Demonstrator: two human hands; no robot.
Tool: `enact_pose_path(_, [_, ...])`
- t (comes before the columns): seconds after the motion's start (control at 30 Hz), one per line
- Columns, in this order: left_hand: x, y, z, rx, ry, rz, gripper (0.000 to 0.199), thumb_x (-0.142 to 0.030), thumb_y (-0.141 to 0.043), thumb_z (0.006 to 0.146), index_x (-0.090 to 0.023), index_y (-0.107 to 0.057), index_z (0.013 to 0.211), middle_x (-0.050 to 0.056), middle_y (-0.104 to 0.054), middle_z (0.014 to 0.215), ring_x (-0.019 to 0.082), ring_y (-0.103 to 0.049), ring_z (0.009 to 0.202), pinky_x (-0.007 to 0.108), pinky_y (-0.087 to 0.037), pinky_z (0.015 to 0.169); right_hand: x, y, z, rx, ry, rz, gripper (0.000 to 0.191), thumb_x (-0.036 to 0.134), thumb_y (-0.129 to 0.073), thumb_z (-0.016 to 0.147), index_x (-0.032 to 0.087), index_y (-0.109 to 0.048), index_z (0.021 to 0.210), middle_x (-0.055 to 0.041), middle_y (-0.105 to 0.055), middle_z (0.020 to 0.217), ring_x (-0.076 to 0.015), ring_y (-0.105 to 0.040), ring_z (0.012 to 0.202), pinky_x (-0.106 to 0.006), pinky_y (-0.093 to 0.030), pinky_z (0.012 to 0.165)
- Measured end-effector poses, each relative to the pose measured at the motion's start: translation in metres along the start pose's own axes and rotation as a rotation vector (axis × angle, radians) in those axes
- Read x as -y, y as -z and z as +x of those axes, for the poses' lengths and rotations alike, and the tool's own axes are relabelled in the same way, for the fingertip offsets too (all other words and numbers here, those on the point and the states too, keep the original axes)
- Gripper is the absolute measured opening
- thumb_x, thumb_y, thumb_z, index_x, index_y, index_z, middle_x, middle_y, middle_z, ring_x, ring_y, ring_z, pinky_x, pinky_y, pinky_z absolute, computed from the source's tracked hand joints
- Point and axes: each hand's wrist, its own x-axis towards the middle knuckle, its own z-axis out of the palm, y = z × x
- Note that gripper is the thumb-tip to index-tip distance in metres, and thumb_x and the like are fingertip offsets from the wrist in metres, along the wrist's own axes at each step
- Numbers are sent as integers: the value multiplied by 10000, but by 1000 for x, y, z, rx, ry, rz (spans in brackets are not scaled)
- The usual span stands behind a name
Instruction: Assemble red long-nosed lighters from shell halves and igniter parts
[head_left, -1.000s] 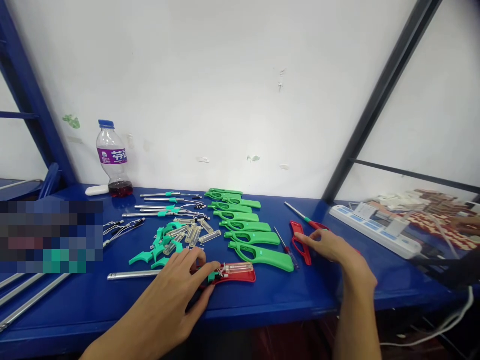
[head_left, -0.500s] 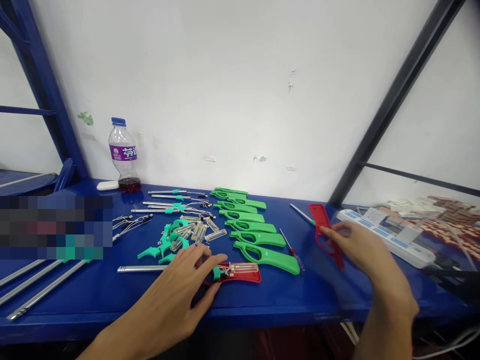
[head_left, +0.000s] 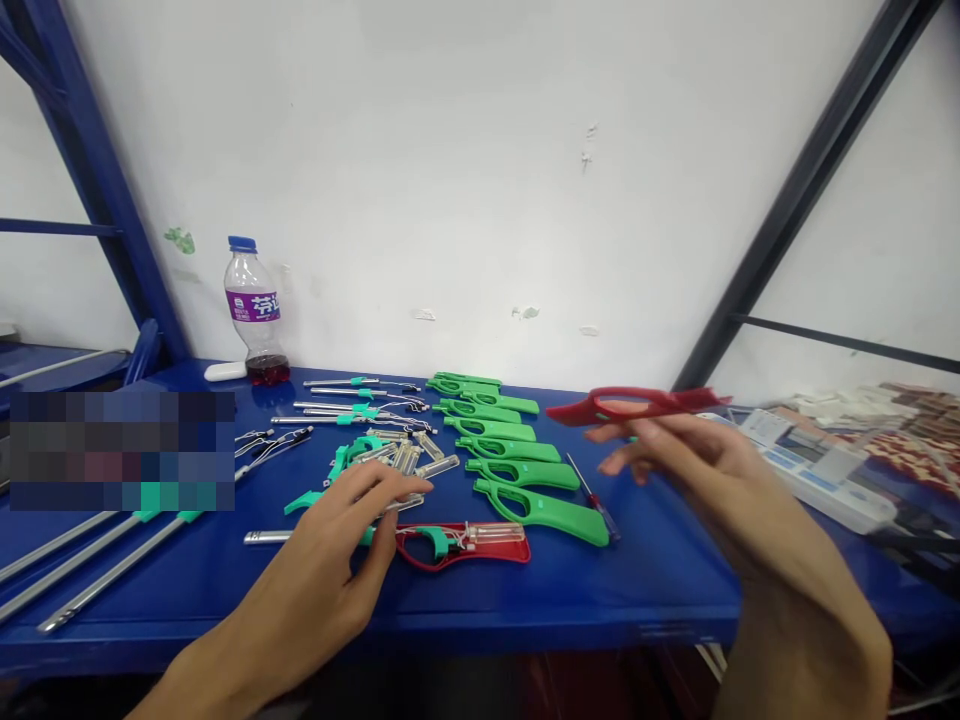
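Note:
On the table's front part lies a red lighter half-shell (head_left: 510,548) with a metal tube, a green trigger and a clear fuel tank fitted in it. My left hand (head_left: 322,560) grips its front end, thumb near and fingers over the far side; part of the tube is hidden beneath. My right hand (head_left: 697,460) is raised at the right, closed on a second red half-shell (head_left: 637,403), held level above the table. Several clear fuel tanks (head_left: 409,458) and green triggers (head_left: 341,460) lie heaped beyond my left hand.
A column of green half-shells (head_left: 555,511) lies mid-table, with a screwdriver (head_left: 594,500) to its right. Metal tubes with wires (head_left: 330,420) lie at the back left, near a drink bottle (head_left: 255,320). A white power strip (head_left: 832,490) stands at the right.
My right hand has lifted the red half-shell off the table and turned it from upright to level. My left hand has slid left along the assembled half, uncovering its trigger.

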Motion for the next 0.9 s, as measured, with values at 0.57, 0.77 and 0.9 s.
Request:
enact_pose_path(0.57, [-12, 32, -4, -77, -180, 73, 460, -388, -582, 1111, -354, -523, 1566, 23, -723, 1440, 210, -720, 1280, 294, -586, 1104, 24, -52, -12, 867, 118, -449, 363, 479, -398, 1152, 270, -619, 954, 25, -710, 819, -188, -626, 821, -324, -435, 841])
enact_pose_path(0.77, [-4, 25, 0, -25, -282, -33, 259, -246, -571, 1124, -315, -707, 1334, -6, -802, 1178, 119, -783, 1048, 158, -615, 916, 23, -61, -12, 828, 136, -503, 440, 455, -319, 1172, 256, -568, 869, 24, -648, 748, -193, -602, 833, -321, -432, 824])
enact_pose_path(0.9, [6, 19, 2, -39, -344, 42, 235, -252, -545, 1136, -264, -714, 1299, -2, -829, 1110, 123, -791, 951, 180, -623, 867, 18, -62, -8, 767, 143, -486, 459, 491, -382, 1157, 248, -701, 934, -2, -729, 850, -195, -649, 865, -316, -451, 814])
